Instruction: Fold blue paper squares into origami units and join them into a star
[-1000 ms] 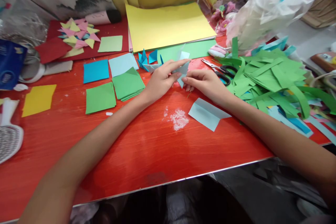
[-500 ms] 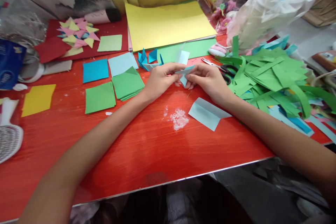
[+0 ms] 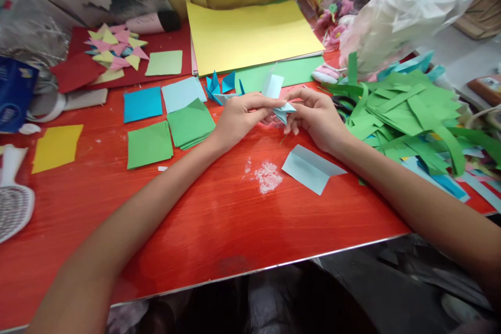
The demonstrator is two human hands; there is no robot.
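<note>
Both hands meet over the middle of the red table (image 3: 219, 229). My left hand (image 3: 239, 117) and my right hand (image 3: 317, 117) pinch a small folded light-blue paper piece (image 3: 285, 110) between their fingertips, lifted just off the tabletop. A folded light-blue sheet (image 3: 311, 168) lies flat below my right wrist. Finished blue folded pieces (image 3: 219, 86) sit just beyond my left hand.
Green paper squares (image 3: 172, 133), a blue square (image 3: 142, 104) and a yellow square (image 3: 57, 147) lie to the left. A heap of green paper strips (image 3: 407, 115) fills the right, partly covering the scissors (image 3: 341, 103). Large yellow sheets (image 3: 250, 34) lie at the back. A white glue smear (image 3: 268, 176) marks the table.
The hands lifted the light-blue piece off the table and turned it; my right hand moved up and left, closing on it beside my left hand.
</note>
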